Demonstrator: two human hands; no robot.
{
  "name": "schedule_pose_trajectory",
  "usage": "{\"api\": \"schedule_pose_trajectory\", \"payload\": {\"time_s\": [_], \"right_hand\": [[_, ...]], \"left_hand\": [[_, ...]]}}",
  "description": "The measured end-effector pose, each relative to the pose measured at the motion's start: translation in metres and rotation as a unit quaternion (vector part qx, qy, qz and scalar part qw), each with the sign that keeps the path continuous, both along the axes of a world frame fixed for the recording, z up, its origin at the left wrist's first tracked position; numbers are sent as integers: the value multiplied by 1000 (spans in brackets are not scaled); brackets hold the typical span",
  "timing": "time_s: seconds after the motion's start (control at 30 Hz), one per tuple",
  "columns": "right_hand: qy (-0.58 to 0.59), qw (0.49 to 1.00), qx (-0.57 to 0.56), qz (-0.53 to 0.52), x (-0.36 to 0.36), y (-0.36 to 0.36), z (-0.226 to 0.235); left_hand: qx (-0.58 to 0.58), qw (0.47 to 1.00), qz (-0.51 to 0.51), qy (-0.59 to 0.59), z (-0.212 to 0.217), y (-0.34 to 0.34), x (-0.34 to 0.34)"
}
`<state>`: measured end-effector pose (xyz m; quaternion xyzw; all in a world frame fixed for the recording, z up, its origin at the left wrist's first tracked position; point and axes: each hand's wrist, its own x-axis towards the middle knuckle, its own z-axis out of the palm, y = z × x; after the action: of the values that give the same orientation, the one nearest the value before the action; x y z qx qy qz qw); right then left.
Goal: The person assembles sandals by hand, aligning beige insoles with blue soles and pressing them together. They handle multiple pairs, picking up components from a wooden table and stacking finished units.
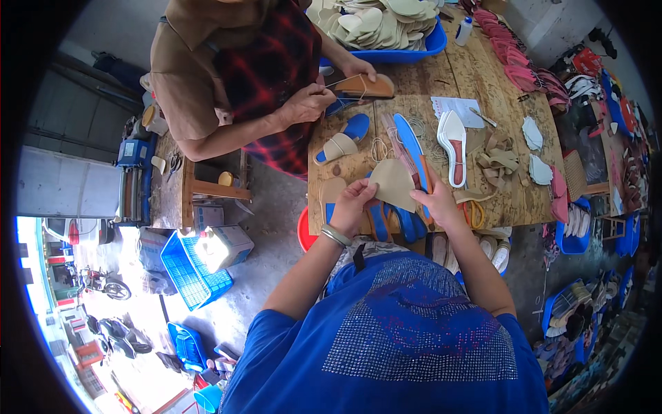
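**Both hands pinching a tan insole piece at the near table edge**

I see the left hand [352, 203] pinching the lower left edge of the tan insole piece [394, 183], fingers curled shut on it. The right hand [436, 201] nips its right edge the same way. The piece is held over the wooden table [524, 200], long axis slanting, narrow end up-left. Blue soles [412, 148] lie just beyond it. Farther out, a white paper sheet [456, 108] lies flat; a blue tub [433, 43] holds beige insoles.
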<state>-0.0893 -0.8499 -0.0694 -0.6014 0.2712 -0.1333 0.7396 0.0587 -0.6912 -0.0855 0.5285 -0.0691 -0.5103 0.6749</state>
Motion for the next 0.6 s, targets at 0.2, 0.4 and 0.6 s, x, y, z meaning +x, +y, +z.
{"api": "schedule_pose_trajectory", "payload": {"time_s": [0.2,0.4,0.6], "right_hand": [[18,999,-32,-39,2,-9,-11],[21,991,-20,-128,-24,-22,-19],[42,988,-32,-148,-57,-12,-31]], "left_hand": [[1,1000,23,1,-17,-7,3],[52,996,59,49,-67,2,32],[79,996,30,37,-85,-10,57]]}}
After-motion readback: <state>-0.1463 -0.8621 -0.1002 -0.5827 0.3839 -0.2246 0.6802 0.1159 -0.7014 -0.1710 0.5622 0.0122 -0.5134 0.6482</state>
